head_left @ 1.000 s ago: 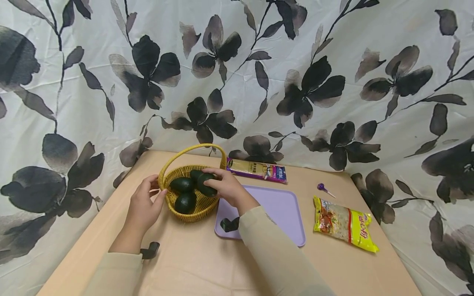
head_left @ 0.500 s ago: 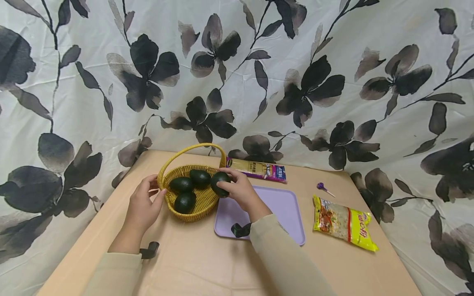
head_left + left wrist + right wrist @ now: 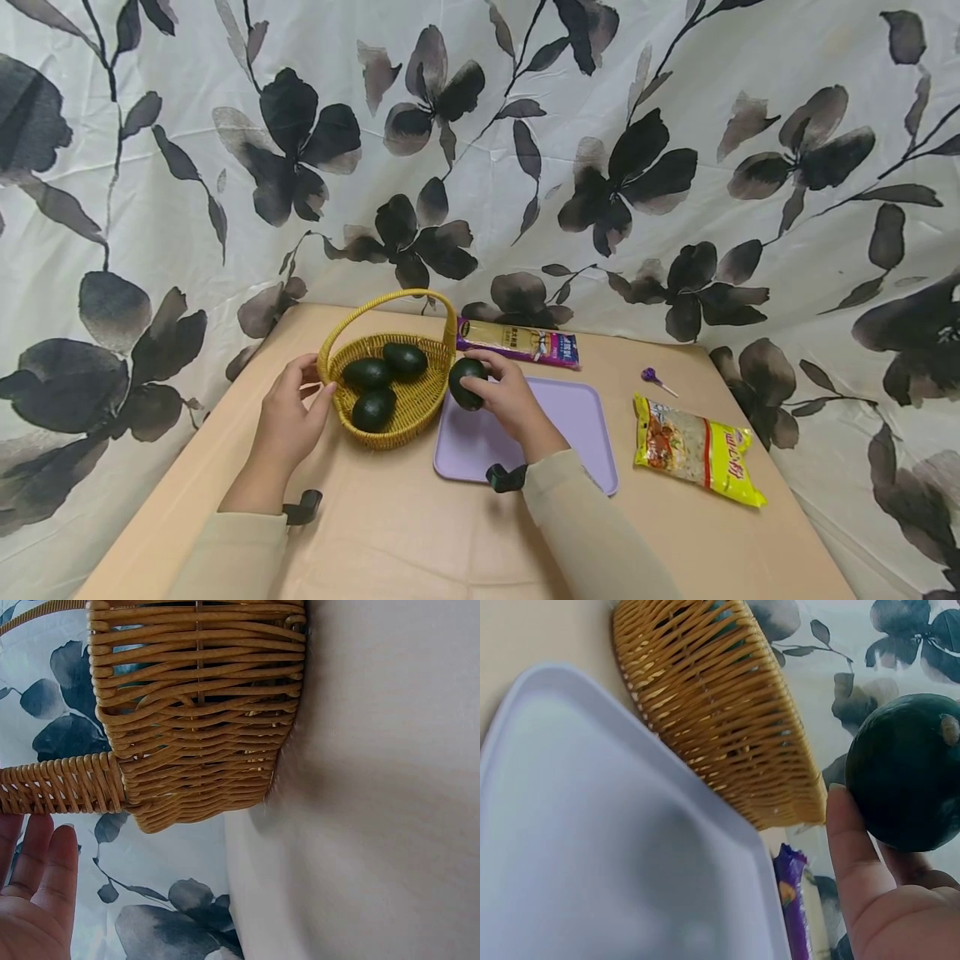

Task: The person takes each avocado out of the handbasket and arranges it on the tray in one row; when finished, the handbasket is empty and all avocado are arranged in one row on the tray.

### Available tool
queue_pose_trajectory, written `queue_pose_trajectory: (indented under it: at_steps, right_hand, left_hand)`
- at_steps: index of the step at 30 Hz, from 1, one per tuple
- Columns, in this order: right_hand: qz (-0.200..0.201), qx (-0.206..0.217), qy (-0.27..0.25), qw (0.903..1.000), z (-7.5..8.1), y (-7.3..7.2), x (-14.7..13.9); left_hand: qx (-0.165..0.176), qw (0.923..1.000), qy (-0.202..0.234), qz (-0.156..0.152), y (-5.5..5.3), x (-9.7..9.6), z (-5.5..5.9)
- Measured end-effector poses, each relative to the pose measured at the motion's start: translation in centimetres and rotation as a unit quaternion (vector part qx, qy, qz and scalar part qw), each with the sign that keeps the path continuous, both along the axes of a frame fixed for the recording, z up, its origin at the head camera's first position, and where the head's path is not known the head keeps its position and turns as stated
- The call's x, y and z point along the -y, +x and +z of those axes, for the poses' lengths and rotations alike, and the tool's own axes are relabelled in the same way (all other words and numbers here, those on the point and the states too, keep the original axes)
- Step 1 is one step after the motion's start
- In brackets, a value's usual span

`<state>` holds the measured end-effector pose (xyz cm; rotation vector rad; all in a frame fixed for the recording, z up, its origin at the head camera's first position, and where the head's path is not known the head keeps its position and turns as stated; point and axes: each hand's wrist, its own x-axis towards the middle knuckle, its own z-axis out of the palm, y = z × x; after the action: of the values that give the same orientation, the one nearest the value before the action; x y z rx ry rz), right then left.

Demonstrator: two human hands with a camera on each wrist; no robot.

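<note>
On the counter (image 3: 390, 525), a yellow basket (image 3: 397, 437) held three avocados (image 3: 372, 410) under its arched handle (image 3: 378, 304). Just to its right lay a purple tray (image 3: 558, 417), partly hidden by the right arm (image 3: 581, 517), with a packet (image 3: 517, 342) behind; a lollipop (image 3: 651, 377) and a yellow bag (image 3: 697, 450) sat farther right. The right hand (image 3: 513, 402) pinched another avocado (image 3: 461, 383) in the air near the tray's left edge. The left hand (image 3: 288, 417) touched the handle's base, fingers nearly straight.
</note>
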<state>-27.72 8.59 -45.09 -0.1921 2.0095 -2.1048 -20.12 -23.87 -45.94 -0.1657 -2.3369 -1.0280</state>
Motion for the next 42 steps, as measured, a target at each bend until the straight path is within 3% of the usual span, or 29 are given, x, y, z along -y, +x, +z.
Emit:
queue_pose_trajectory:
  at_steps: [7, 13, 28, 42]
  right_hand:
    - [-0.012, 0.005, -0.002, 0.9999, -1.0, 0.4, -0.8]
    - [-0.011, 0.02, 0.035, 0.9991, -2.2, 0.7, -1.0]
    - [-0.029, -0.04, 0.154, 0.9869, -3.8, 0.9, -0.3]
    - [-0.031, -0.046, 0.173, 0.9833, -4.7, 1.0, 1.3]
  left_hand:
    - [0.001, 1.0, 0.005, 0.0, 0.0, 0.1, 0.0]
    - [-0.001, 1.0, 0.007, -0.001, 0.1, 0.1, 0.1]
    - [-0.003, 1.0, 0.008, -0.003, 0.0, 0.1, 0.0]
    - [0.002, 1.0, 0.008, -0.003, 0.0, 0.1, 0.1]
